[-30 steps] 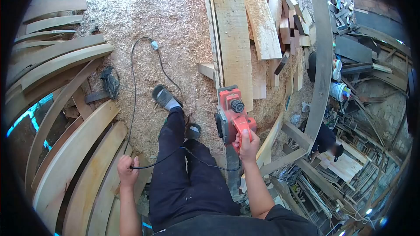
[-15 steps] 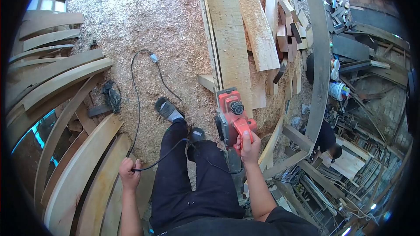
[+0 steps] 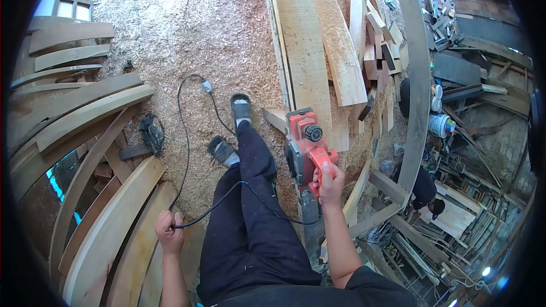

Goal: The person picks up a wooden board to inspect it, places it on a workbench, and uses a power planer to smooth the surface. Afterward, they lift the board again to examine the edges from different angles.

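Note:
My right hand is wrapped round the handle of a red electric planer, which rests on a long wooden board running away from me. A round black knob tops the planer's front. Off to the left, my left hand is closed round the black power cord. The cord sags across my legs toward the planer; another stretch of it runs over the floor with a pale connector in it.
Wood shavings cover the floor. Curved timber pieces are stacked at the left. Beyond the board lie another plank and several offcuts. A wooden frame stands at right, with buckets and a bending person past it.
My right-side foot has stepped forward over the shavings. The planer and my right hand keep about the same place on the board, and my left hand still grips the cord. The view has shifted slightly.

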Available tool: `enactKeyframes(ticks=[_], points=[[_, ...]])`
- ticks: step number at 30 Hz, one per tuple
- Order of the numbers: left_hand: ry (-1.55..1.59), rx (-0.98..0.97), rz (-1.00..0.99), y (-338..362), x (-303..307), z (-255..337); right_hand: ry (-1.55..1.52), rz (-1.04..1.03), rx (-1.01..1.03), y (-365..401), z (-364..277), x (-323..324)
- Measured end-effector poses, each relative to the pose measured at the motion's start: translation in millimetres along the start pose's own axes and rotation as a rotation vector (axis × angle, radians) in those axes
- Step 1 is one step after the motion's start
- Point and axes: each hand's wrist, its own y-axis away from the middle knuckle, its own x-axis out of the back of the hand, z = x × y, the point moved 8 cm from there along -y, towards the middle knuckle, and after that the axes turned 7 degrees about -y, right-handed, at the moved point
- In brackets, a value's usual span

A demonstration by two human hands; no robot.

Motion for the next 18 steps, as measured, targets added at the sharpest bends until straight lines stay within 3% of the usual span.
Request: enactKeyframes(ticks=[18], points=[[0.042,-0.117,0.027,-77,12,67,0.028,-0.024,0.026,-52,-46,-59]])
